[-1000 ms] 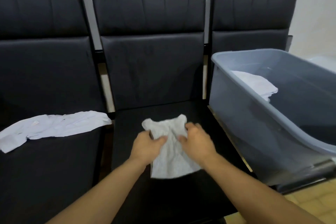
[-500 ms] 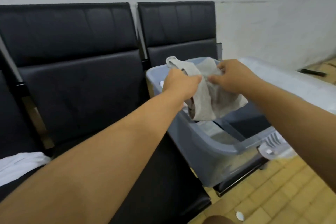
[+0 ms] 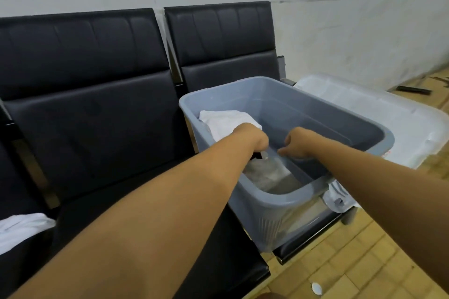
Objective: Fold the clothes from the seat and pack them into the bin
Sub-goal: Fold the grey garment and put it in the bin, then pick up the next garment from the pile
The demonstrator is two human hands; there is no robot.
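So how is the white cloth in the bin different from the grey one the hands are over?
The white cloth lies at the far left corner of the bin, piled high near the rim; the grey cloth lies low and flat at the near end. The white cloth is bright and plain; the grey cloth is darker and mottled. The left hand and right hand hover over the grey cloth, not the white cloth. Both are in the bin.

Two bare forearms reach in from the bottom edge, with no sleeve, watch, band or ring showing on either. The left hand (image 3: 252,137) and right hand (image 3: 300,144) are bare too, without gloves. Both arms look slim and smooth, and the wide lens makes their near ends look broad.
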